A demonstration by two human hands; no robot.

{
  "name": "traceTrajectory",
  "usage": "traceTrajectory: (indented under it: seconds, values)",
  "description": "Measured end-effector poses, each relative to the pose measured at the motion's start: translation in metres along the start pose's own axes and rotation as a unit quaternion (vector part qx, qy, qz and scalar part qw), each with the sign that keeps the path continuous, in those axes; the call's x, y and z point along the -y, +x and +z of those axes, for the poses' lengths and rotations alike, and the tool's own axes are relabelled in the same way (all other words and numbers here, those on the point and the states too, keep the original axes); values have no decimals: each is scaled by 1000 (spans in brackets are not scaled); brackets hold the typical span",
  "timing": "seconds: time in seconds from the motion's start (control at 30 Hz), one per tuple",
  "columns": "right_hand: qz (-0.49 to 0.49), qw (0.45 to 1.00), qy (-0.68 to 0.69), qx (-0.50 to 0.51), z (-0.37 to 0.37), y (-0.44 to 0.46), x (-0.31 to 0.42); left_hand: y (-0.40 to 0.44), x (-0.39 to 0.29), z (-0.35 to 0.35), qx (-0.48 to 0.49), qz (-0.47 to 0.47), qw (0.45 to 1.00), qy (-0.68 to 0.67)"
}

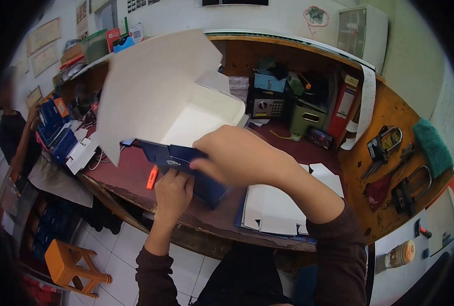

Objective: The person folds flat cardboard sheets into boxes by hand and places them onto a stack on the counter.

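A cardboard box point(201, 120), white inside and dark blue outside, is held tilted over the desk with its large white flap raised to the left. My right hand point(232, 155) is closed on the box's near right edge, slightly blurred. Against the blue front panel, below the printed mark, my left hand point(174, 191) is closed with its fingers bent. An orange marker point(152, 177) lies just left of my left hand. Flat white and blue cardboard pieces point(275, 209) lie stacked to the right.
Beyond the box are a small safe point(268, 105), a green container point(306, 120) and a red binder point(342, 104). Padlocks point(410, 191) lie on the right surface. Another person point(20, 135) stands at the far left, near blue boxes point(64, 143). An orange stool point(74, 265) is on the floor.
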State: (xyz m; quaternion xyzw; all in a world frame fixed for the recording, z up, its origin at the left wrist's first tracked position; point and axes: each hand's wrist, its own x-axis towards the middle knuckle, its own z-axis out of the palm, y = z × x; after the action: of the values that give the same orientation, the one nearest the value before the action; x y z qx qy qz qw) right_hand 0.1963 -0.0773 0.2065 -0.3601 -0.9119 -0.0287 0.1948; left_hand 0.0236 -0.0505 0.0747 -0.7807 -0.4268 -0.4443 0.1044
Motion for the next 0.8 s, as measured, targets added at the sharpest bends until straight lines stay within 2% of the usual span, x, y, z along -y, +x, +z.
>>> traceTrajectory:
  seconds: [0.03,0.1,0.17,0.3,0.47,0.6,0.67,0.8]
  values:
    - [12,1000,8,-11,3,7,-2,3,5,-1,-26,47,998,17]
    - [20,999,16,-21,8,19,-9,11,3,-4,-36,59,997,-22]
    - [98,995,-1,26,15,26,-22,15,5,0,-69,90,990,-79]
    - [42,998,-45,-12,31,20,-24,21,12,1,-61,116,988,-86]
    - [50,998,-37,22,23,17,-20,24,20,5,-33,158,978,-131]
    - [93,989,-83,80,28,24,-13,30,22,3,-13,161,974,-157]
    - [83,987,-84,109,28,26,-15,30,23,1,22,134,974,-181]
    - [86,976,-73,184,25,29,-14,27,16,4,17,95,979,-179]
